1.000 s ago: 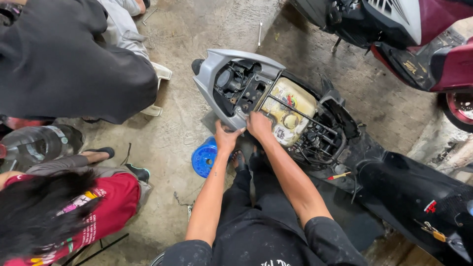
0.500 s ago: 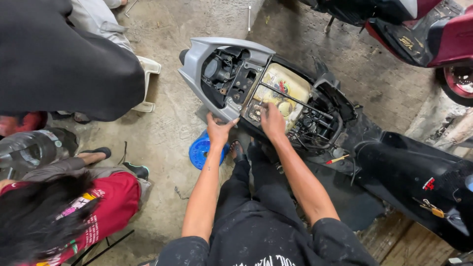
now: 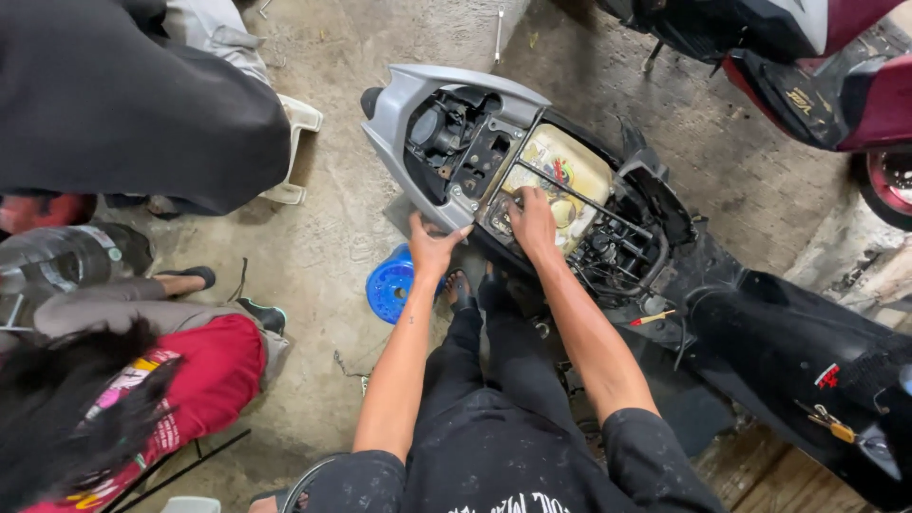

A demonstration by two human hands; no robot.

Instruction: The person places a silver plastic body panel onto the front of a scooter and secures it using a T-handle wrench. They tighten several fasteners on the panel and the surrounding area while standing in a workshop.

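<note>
Scooter rear body (image 3: 532, 180), with the seat removed, lies on the concrete floor (image 3: 332, 218) at about 12 o'clock from the person, and its long axis goes from the grey tail cowl (image 3: 418, 104) at 11 o'clock down to the black front part at 4 o'clock. The left hand (image 3: 432, 249) grips the lower edge of the grey tail cowl, fingers curled around the rim. The right hand (image 3: 534, 223) is deeper inside, so it is the nearer one to the yellowish fuel tank (image 3: 570, 166); it rests on the black frame bars (image 3: 589, 204) just beside the tank, fingers bent, but I cannot tell if it holds something. A blue round lid (image 3: 389, 285) lies on the floor at 9 o'clock from the left hand. 2 other people sit at the left side.
</note>
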